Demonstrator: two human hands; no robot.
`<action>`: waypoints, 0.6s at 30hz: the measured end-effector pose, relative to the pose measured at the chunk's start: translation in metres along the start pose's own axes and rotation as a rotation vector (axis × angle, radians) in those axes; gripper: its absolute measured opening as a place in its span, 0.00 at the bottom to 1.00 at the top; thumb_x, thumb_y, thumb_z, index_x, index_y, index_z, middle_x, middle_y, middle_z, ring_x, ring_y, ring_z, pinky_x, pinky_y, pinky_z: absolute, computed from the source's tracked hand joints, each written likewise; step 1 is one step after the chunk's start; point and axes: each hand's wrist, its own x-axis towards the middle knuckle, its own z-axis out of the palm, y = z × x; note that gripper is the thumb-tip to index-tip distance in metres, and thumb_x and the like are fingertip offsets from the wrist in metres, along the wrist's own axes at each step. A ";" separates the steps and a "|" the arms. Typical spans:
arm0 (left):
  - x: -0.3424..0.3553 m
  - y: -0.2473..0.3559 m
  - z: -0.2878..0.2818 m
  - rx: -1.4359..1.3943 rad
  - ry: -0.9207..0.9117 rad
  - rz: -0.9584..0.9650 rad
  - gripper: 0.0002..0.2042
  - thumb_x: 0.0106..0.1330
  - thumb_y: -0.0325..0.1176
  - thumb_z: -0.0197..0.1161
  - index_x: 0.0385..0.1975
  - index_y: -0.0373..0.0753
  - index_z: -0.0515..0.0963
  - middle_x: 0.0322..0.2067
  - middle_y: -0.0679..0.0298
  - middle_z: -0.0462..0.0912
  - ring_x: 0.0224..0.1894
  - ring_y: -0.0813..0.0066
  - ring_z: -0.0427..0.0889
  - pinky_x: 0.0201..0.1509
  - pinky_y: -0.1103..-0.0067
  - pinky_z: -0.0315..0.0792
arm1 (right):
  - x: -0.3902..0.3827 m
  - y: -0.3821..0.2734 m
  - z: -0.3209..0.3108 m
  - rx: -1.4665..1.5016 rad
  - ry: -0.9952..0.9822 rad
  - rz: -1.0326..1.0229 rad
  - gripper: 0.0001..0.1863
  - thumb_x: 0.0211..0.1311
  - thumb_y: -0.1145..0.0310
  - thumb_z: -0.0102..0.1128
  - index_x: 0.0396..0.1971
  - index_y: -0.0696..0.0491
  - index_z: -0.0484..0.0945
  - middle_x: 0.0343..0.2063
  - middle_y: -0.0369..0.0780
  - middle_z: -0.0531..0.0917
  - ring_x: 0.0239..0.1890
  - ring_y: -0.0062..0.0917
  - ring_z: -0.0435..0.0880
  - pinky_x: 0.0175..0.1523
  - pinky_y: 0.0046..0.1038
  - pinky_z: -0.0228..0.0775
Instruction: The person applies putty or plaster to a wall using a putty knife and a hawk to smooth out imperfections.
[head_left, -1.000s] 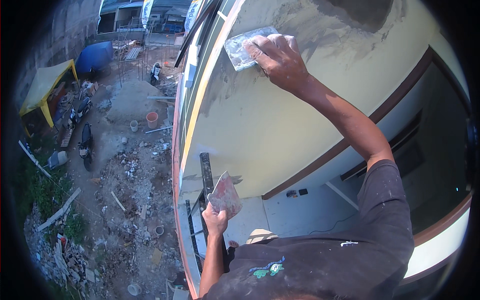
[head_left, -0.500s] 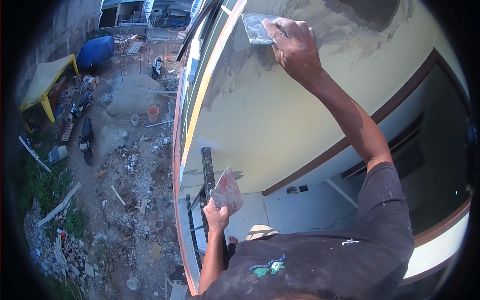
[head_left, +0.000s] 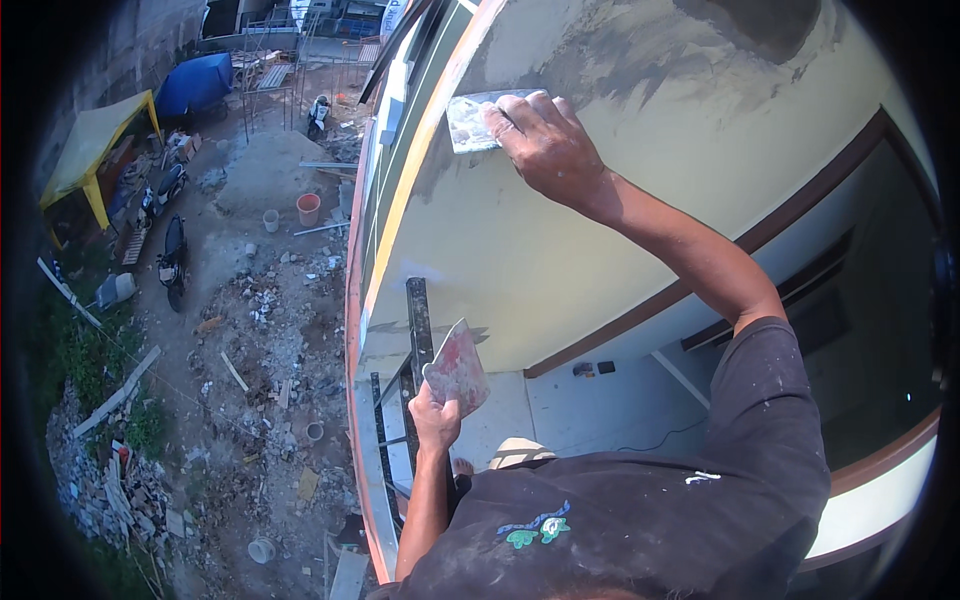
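Raised toward the top, my right hand (head_left: 552, 150) grips a flat putty scraper (head_left: 470, 122) smeared with white, its plate against the pale yellow wall (head_left: 570, 260). Grey smears (head_left: 610, 60) cover the wall's upper part, around and beyond the scraper. Lower down, my left hand (head_left: 436, 418) pinches a second flat scraper (head_left: 460, 368), stained red and white, held away from the wall. Its thumb and fingers close on the lower edge of the plate. Just beside this plate stands a dark metal bar (head_left: 418, 318).
An orange-edged ledge (head_left: 354, 330) drops off on my left to rubble-strewn ground (head_left: 250, 370) far below. There stand motorcycles (head_left: 172, 255), a yellow canopy (head_left: 95, 155) and an orange bucket (head_left: 308, 207). A brown-framed opening (head_left: 850, 290) lies right; a cable (head_left: 665, 437) crosses the pale floor.
My right hand and its scraper have come down and left along the wall, nearer its left edge. My left hand keeps its scraper in nearly the same place.
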 end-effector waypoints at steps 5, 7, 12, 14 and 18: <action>-0.001 0.000 0.000 0.040 -0.012 -0.023 0.13 0.57 0.24 0.59 0.41 0.30 0.78 0.27 0.55 0.85 0.29 0.73 0.85 0.36 0.76 0.76 | 0.027 0.042 -0.001 -0.056 0.096 0.019 0.22 0.51 0.75 0.62 0.50 0.54 0.80 0.43 0.37 0.78 0.42 0.29 0.75 0.45 0.30 0.68; -0.003 0.001 0.000 0.045 -0.019 -0.029 0.13 0.57 0.24 0.59 0.42 0.30 0.78 0.27 0.55 0.85 0.29 0.73 0.85 0.36 0.76 0.76 | 0.030 0.051 0.004 -0.152 0.164 0.065 0.23 0.50 0.75 0.63 0.51 0.54 0.80 0.44 0.37 0.78 0.42 0.28 0.75 0.45 0.30 0.68; -0.001 0.001 0.002 -0.010 -0.015 -0.076 0.13 0.56 0.25 0.61 0.41 0.28 0.78 0.30 0.58 0.86 0.32 0.77 0.83 0.39 0.77 0.76 | -0.016 0.010 0.025 -0.059 0.054 -0.072 0.23 0.50 0.75 0.62 0.50 0.54 0.81 0.45 0.37 0.77 0.43 0.28 0.75 0.45 0.29 0.70; 0.000 0.005 0.001 -0.011 -0.011 -0.077 0.12 0.57 0.25 0.60 0.41 0.28 0.78 0.30 0.58 0.86 0.32 0.77 0.83 0.39 0.77 0.76 | -0.022 0.002 0.015 0.102 -0.059 -0.133 0.23 0.48 0.75 0.63 0.49 0.54 0.81 0.45 0.37 0.77 0.43 0.29 0.75 0.46 0.29 0.71; -0.003 0.000 0.000 -0.019 0.005 -0.060 0.12 0.57 0.24 0.60 0.41 0.28 0.78 0.30 0.58 0.86 0.32 0.76 0.83 0.40 0.77 0.76 | 0.011 0.029 -0.008 0.034 0.133 0.017 0.23 0.49 0.76 0.62 0.50 0.55 0.81 0.45 0.39 0.77 0.43 0.30 0.75 0.48 0.30 0.71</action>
